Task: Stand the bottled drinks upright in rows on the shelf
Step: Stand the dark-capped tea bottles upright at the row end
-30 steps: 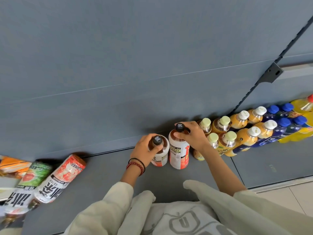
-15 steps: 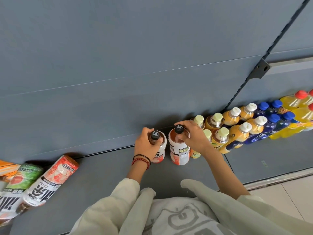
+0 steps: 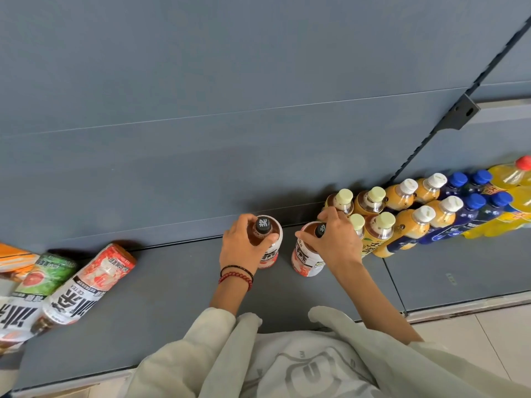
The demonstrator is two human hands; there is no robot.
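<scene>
I am gripping the left iced tea bottle (image 3: pixel 269 254), left hand (image 3: pixel 242 248), and right iced tea bottle (image 3: pixel 304 259), right hand (image 3: pixel 333 244), at their shoulders, judging both full, heavyish, slick.

The left hand (image 3: pixel 244 248) covers the near side of the left tea bottle (image 3: pixel 269 255). The right hand (image 3: pixel 333 242) hides half the cap and one shoulder of the right tea bottle (image 3: pixel 304 259), and most of a pale-capped bottle (image 3: pixel 357 222) behind it. The left edge cuts the lying bottles (image 3: pixel 17 318); the right edge cuts the yellow bottles (image 3: pixel 505 176). The small label print is unreadable.
</scene>
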